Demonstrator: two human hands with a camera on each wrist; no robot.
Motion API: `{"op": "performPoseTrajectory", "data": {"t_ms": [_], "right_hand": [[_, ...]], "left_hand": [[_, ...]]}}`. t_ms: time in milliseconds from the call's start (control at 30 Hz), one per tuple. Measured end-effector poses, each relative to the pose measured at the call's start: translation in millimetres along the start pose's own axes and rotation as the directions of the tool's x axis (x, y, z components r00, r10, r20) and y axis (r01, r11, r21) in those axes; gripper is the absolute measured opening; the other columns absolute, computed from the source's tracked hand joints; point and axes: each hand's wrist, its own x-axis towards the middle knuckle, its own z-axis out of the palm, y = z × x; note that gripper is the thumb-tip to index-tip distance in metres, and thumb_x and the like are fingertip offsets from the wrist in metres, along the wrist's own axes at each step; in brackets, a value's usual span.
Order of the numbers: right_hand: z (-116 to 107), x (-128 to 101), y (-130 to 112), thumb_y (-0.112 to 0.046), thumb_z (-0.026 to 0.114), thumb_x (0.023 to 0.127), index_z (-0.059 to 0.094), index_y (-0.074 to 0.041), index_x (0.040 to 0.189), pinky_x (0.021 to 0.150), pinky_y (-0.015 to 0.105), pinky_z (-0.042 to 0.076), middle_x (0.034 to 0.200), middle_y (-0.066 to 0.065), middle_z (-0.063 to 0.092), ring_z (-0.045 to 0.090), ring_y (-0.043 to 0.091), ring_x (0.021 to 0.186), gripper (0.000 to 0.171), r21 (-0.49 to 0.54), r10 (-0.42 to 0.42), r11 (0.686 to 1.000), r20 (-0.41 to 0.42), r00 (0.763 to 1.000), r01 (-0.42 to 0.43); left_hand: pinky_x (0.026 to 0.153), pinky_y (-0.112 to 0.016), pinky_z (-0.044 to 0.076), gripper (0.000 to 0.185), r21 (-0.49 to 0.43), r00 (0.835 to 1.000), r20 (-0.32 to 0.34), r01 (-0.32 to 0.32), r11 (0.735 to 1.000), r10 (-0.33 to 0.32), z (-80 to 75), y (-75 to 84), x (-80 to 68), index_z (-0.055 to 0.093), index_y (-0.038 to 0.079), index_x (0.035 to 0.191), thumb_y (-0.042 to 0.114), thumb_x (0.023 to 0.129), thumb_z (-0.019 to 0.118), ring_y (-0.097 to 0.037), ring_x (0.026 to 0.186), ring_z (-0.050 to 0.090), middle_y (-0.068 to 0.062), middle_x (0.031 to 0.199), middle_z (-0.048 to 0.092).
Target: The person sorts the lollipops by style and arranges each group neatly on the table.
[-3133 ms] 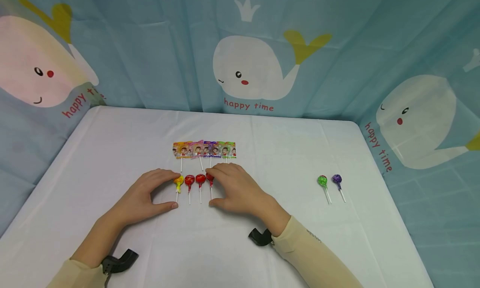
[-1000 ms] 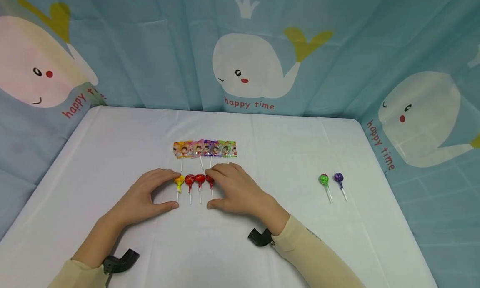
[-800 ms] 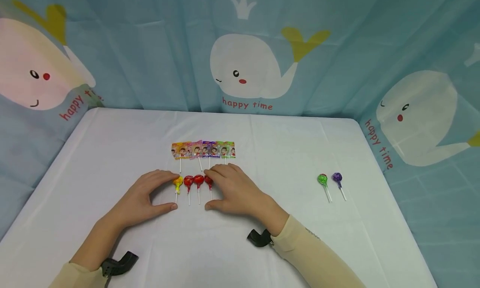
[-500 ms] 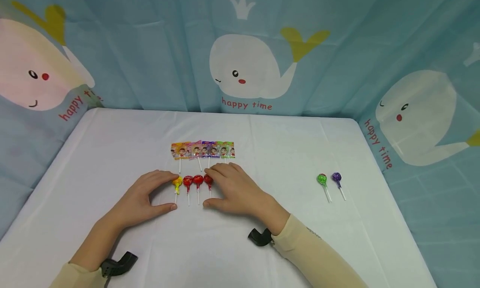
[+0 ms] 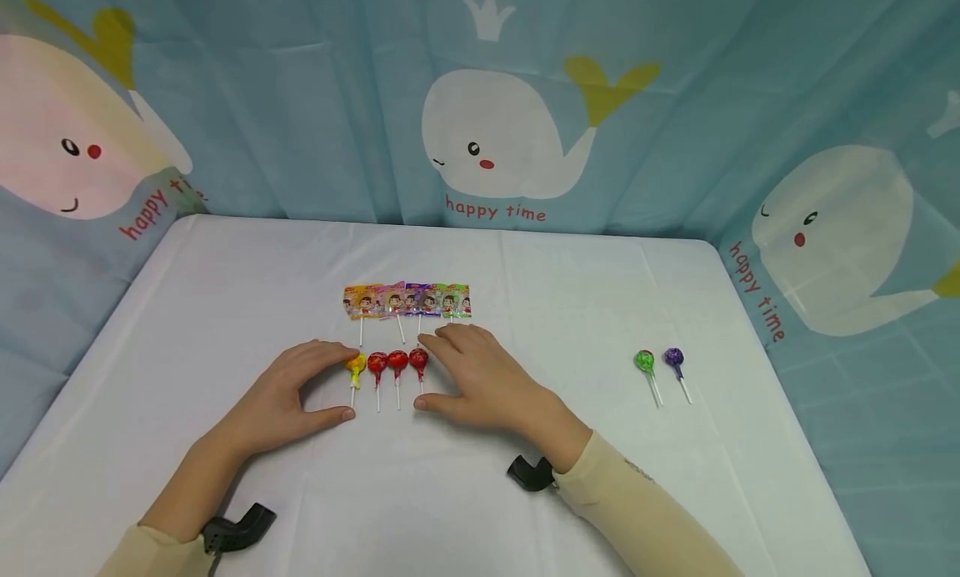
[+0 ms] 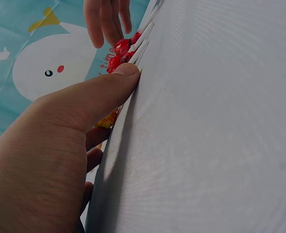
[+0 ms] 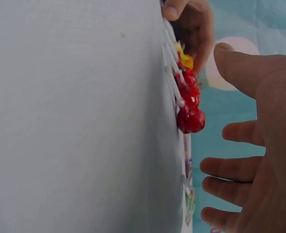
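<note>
Two hands rest on the white desk (image 5: 225, 310), one on each side of a little row of lollipops. The left hand (image 5: 288, 393) lies flat with its fingers gently bent. Its fingertips touch the yellow lollipop (image 5: 356, 364), and its thumb tip sits by the bottom of that stick. It is not gripping anything.

Right next to the yellow one, on the side away from the left hand, are three red lollipops (image 5: 397, 361) in a neat line, sticks pointing back at the person. The right hand (image 5: 480, 381) is just on the other side of them. Its fingers are spread and loose, lifted a bit off the candy, and the last red lollipop shows just beside its pointer finger. Its thumb lies on the desk near the end of that stick. This hand holds nothing either. In the right wrist view the red candy balls (image 7: 190, 119) sit close to the open palm, not touching it.

Just past the fingertips of both hands lies a row of flat wrapped lollipops (image 5: 408, 300) with bright pictures on them.

Far off past the right hand, a green lollipop (image 5: 644, 362) and a purple lollipop (image 5: 673, 358) lie side by side.
</note>
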Motion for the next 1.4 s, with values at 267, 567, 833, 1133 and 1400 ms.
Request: {"op": "performPoseTrajectory", "data": {"t_ms": [267,567,833,1133,1400], "right_hand": [[-5.2,-10.5,7.9,-0.063,0.073,0.099,0.05,-0.011,0.163,0.129,0.05,0.03,0.159,0.013,0.054,0.046,0.031,0.151,0.086,0.013,0.047,0.999,0.018,0.999,-0.048],[-10.4,-22.1,16.5,-0.061,0.074,0.099,0.05,-0.01,0.162,0.129,0.05,0.03,0.16,0.011,0.053,0.047,0.031,0.151,0.085,0.015,0.077,0.997,0.01,0.997,-0.077],[-12.3,-31.2,22.7,-0.06,0.076,0.098,0.051,-0.009,0.162,0.128,0.053,0.031,0.159,0.014,0.054,0.047,0.034,0.15,0.086,0.03,0.086,0.996,-0.01,0.996,-0.086],[-13.6,-41.3,30.9,-0.061,0.075,0.098,0.051,-0.008,0.162,0.129,0.055,0.029,0.161,0.014,0.054,0.046,0.034,0.151,0.086,0.021,0.11,0.994,-0.007,0.994,-0.11],[-14.9,-50.5,38.8,-0.059,0.076,0.098,0.053,-0.007,0.16,0.128,0.056,0.03,0.16,0.015,0.054,0.046,0.034,0.152,0.084,0.011,0.121,0.993,-0.015,0.993,-0.121]], "left_hand": [[0.123,-0.04,0.033,0.082,-0.002,1.0,-0.006,-0.008,1.0,0.008,0.2,-0.2,0.3,0.064,0.029,0.152,0.041,0.079,0.1,-0.029,0.141,0.054,0.003,0.148,0.066],[0.126,-0.036,0.03,0.083,-0.006,1.0,-0.005,-0.004,1.0,0.004,0.2,0.1,-0.2,0.064,0.028,0.152,0.04,0.079,0.1,-0.03,0.142,0.054,0.002,0.148,0.066],[0.122,-0.041,0.035,0.082,0.0,1.0,-0.001,0.002,1.0,-0.002,-1.3,1.9,-0.7,0.064,0.029,0.152,0.041,0.08,0.1,-0.029,0.141,0.054,0.003,0.148,0.066],[0.124,-0.029,0.028,0.082,-0.014,1.0,-0.013,-0.016,1.0,0.016,0.9,-0.8,-0.9,0.064,0.029,0.151,0.039,0.078,0.101,-0.027,0.14,0.055,0.004,0.147,0.066],[0.125,-0.031,0.028,0.082,-0.014,1.0,-0.009,-0.012,1.0,0.012,1.5,-2.6,-1.3,0.064,0.029,0.152,0.042,0.08,0.1,-0.028,0.14,0.055,0.004,0.148,0.066]]}}
